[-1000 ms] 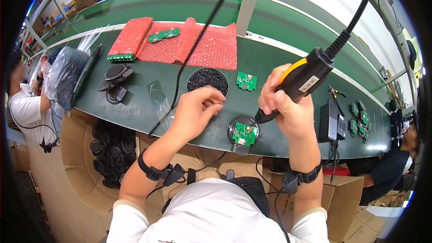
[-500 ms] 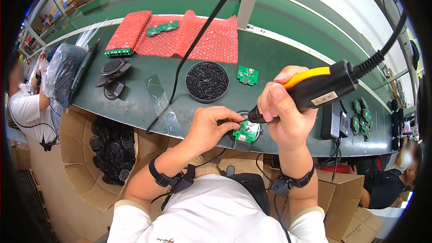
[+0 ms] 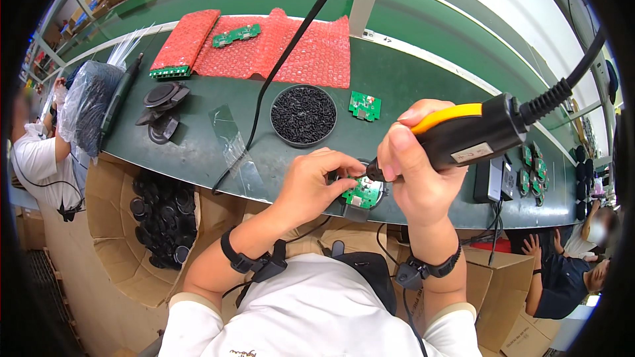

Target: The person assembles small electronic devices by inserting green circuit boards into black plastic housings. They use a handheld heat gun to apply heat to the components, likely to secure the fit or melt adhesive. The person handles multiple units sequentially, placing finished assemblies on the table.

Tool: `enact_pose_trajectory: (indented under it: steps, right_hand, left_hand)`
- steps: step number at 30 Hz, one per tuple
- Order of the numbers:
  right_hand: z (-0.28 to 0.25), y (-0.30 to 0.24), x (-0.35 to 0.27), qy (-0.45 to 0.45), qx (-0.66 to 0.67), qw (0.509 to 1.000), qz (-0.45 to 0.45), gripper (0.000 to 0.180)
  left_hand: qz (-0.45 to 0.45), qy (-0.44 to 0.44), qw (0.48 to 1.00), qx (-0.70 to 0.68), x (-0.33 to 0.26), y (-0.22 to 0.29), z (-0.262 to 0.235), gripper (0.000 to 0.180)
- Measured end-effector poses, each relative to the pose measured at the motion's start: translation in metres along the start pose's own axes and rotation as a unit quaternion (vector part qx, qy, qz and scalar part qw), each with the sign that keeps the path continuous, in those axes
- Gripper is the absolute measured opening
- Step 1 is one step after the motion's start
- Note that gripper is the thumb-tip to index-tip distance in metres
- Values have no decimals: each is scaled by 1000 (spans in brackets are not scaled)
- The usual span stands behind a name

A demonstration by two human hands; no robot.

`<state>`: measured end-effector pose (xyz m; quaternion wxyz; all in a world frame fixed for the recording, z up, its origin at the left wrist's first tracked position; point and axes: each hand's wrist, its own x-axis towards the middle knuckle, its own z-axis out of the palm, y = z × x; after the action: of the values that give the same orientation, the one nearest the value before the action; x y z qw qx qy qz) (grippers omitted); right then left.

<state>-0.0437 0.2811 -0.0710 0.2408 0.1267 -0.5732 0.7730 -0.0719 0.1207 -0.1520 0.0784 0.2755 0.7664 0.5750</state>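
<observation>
Right grip (image 3: 424,170) wraps the black-and-yellow driver (image 3: 471,131), left grip (image 3: 309,182) nearly closed by its tip, cannot tell on what, now off the far dish of small black pieces (image 3: 304,145), so both meet at the green circuit board (image 3: 362,196), near edge of tabletop (image 3: 192,147).

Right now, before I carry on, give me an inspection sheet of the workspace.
Surface: green workbench, clear tape strips left of the hands.
Job's things: electric screwdriver, tip at a green circuit board on a round black part; dish of small black screws beyond.
Clutter: red bubble wrap with one loose board on it; black parts at left.
Hands: right hand grips the screwdriver; left hand has fingertips by its tip, anything pinched too small to tell.
Cables: black cable crosses the bench left of the dish; screwdriver cord runs up right.
Surroundings: open cardboard box lower left; people at both edges.
Spilled liquid: nothing seen.
</observation>
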Motion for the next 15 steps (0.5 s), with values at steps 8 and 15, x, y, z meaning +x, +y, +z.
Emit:
enact_pose_trajectory:
  steps: [8, 15]
  right_hand:
    - [-3, 16, -1, -13, -86, 995, -55, 26]
    - [5, 16, -2, 23, -44, 999, -15, 24]
  left_hand:
    - [31, -13, 997, 62, 2, -1, 5, 39]
    - [9, -23, 998, 61, 3, -1, 5, 39]
